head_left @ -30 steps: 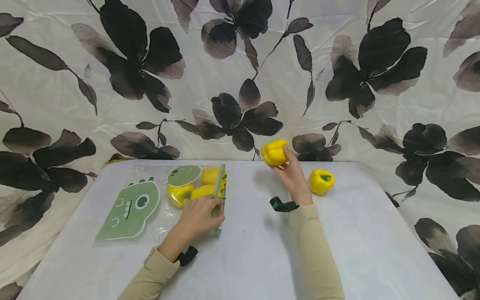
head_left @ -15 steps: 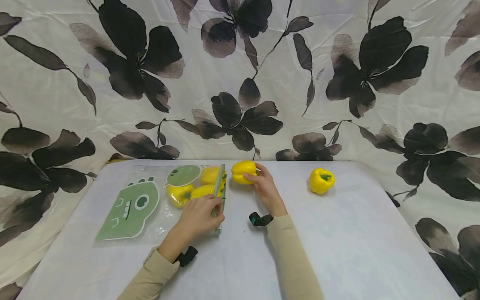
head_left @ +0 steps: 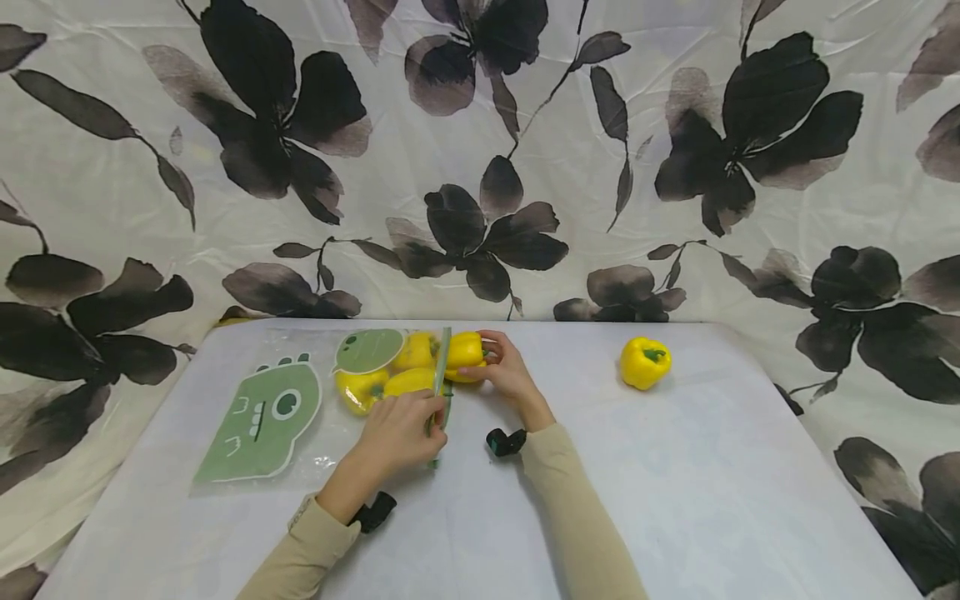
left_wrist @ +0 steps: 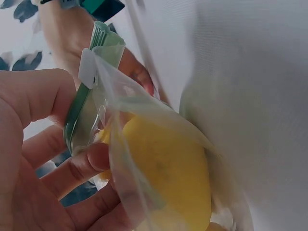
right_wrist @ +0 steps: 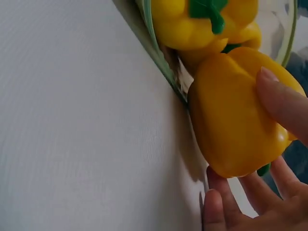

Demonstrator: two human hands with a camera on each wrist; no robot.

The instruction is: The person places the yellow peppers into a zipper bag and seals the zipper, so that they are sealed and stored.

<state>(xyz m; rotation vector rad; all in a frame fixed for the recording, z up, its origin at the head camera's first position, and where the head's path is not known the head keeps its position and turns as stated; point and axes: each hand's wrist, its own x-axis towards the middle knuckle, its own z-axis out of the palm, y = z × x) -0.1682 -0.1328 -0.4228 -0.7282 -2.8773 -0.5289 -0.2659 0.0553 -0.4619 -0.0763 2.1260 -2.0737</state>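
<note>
A clear zip bag (head_left: pixel 333 446) with a green cartoon print lies on the left half of the table, several yellow bell peppers (head_left: pixel 360 392) inside it. My left hand (head_left: pixel 401 429) pinches the bag's green zip edge (left_wrist: pixel 79 113) and keeps the mouth spread. At that mouth, my right hand (head_left: pixel 513 379) grips another yellow bell pepper (right_wrist: pixel 236 115) between thumb and fingers, its near end at the opening. In the right wrist view, peppers with green stems show inside the bag beyond it. One more yellow pepper (head_left: pixel 645 363) sits alone on the right.
A white cloth covers the table (head_left: pixel 712 483). Behind its back edge hangs a pale curtain (head_left: pixel 600 167) with dark flowers. Each wrist wears a small black camera, such as the right one (head_left: pixel 506 442).
My right hand has carried the pepper leftward and down from above the table's back edge to the bag's mouth. The left hand has stayed at the zip edge.
</note>
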